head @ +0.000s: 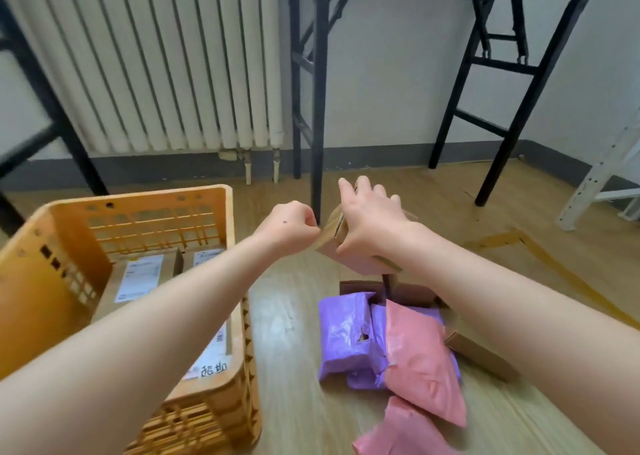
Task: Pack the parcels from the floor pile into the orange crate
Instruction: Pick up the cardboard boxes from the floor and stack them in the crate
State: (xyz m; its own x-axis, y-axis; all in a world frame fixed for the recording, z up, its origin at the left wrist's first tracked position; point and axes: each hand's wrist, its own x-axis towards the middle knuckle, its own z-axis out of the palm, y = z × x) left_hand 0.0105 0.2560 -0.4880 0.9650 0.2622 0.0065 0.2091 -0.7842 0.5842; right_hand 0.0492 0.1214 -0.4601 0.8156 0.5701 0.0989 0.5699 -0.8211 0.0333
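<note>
Two bare forearms reach forward from the bottom of the view, over the wooden floor (294, 319). Ahead, the right hand (372, 217) holds a small cardboard box (367, 266) up off the floor, gripping it from above: the thumb presses its near face and the fingers (363, 184) spread over its top and far side. The box tilts, with its left end lower. The left hand (287, 224) is at that left end, its fingers curled into a fist against the corner. I cannot tell whether they pinch the cardboard or only touch it.

The box hangs between the orange crate (221, 416) on the left and the floor pile on the right, above bare floor and nearer the pile. The crate already holds flat cardboard parcels (142, 276) with white labels facing up, side by side along its far end, and another one partly hidden under the left forearm.

The pile lies below the right forearm. A purple mailer bag (343, 333) is touched and partly overlapped by a pink mailer bag (420, 364). A second pink bag (405, 432) lies nearer the camera, and a brown carton (481, 354) sits just beside them under the arm.

A white radiator (156, 60) hangs on the far wall, and black metal legs (318, 91) stand beside it.
</note>
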